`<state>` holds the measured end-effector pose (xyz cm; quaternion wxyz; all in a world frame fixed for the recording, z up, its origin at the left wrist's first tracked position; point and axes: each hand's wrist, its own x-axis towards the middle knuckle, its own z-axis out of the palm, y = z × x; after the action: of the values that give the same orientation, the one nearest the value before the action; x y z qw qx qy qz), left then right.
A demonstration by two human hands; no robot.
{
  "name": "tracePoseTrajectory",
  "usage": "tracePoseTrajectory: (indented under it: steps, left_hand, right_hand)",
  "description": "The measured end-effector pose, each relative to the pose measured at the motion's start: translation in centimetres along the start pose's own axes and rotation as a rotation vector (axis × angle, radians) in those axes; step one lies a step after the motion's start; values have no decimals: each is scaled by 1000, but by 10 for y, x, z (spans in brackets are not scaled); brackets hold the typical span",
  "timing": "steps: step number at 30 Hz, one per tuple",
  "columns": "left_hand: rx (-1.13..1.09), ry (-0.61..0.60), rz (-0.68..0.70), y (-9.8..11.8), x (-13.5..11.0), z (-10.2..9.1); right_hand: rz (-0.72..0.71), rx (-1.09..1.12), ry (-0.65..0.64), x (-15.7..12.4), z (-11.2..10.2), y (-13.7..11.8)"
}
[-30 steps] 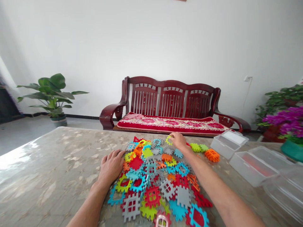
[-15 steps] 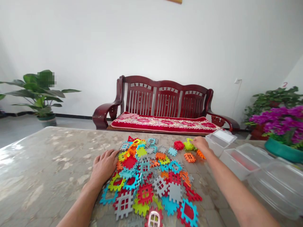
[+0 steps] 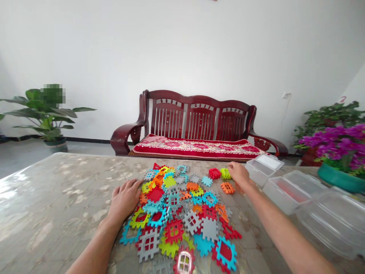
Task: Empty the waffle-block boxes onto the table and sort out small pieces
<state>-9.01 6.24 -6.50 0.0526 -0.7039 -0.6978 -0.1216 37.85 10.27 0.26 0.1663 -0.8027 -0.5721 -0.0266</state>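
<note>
Many interlocking plastic building tiles (image 3: 173,196) in red, blue, grey, orange and lime green lie in a loose pile on the table. At the pile's left edge, my left hand (image 3: 126,196) rests flat, fingers outstretched and holding nothing. Farther back on the right, my right hand (image 3: 239,174) is closed at the right side of a small stack of lime-green tiles (image 3: 225,174); its thumb is mostly hidden. Left of that stack sits a stack of red tiles (image 3: 215,173). An orange window tile (image 3: 227,188) lies just in front.
Clear plastic boxes (image 3: 286,199) and a large clear lid (image 3: 327,224) stand on the table's right side. Behind them is a teal pot (image 3: 340,178) of purple flowers. A wooden bench (image 3: 199,118) is beyond the patterned tabletop (image 3: 71,194).
The lime-green tiles were spread and tilted; now they form a neater stack. My right hand has shifted slightly left, and the orange tiles beneath it no longer show. My left hand stays put.
</note>
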Motion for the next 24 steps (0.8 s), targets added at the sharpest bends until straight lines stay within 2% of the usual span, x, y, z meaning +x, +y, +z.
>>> tracePoseTrajectory:
  steps: [2,5,8,11,20,24]
  left_hand:
    - [-10,3,-2,0,0,0]
    - [-33,0,-4,0,0,0]
    - [-30,-8,-4,0,0,-1]
    - [-22,-13,-4,1,-1,-3]
    - [-17,-23,1,3,-2,-5]
    - [-29,-18,10,3,-3,-7]
  right_hand:
    - [-125,118,-22,-18,2,-13]
    - [-297,252,-146,-53,9,-32]
    - [-357,192,-138,-86,19,-43]
    - [-403,126,-149,-107,27,-49]
    - [-433,206,-126,-125,26,-58]
    - [-476,200,-73,-124,19,-85]
